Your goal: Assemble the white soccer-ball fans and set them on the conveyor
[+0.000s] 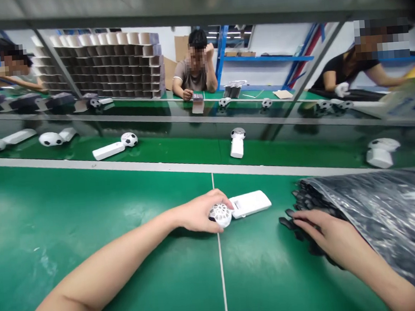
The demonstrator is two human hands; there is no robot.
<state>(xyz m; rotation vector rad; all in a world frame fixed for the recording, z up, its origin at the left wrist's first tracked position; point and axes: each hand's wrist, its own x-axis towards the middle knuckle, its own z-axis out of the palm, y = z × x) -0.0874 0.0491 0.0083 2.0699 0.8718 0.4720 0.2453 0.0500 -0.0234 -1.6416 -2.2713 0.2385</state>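
My left hand [204, 212] is closed around the round grille head of a white handheld fan [251, 203], which lies on the green worktop with its handle pointing right. Part of the head is hidden under my fingers. To the right, my right hand [322, 230] pinches a small black plastic piece [287, 222] between thumb and fingers. More black pieces [315, 197] lie heaped around it, at the mouth of a clear plastic bag [385, 209]; my hand covers some of them.
Beyond a pale rail [180, 168], a green conveyor belt carries several football-patterned fans, among them one fan [238, 144] straight ahead. A person [196, 71] sits across the line, with others at both sides. Stacked open boxes [109, 65] stand behind. A metal beam [198, 16] crosses overhead.
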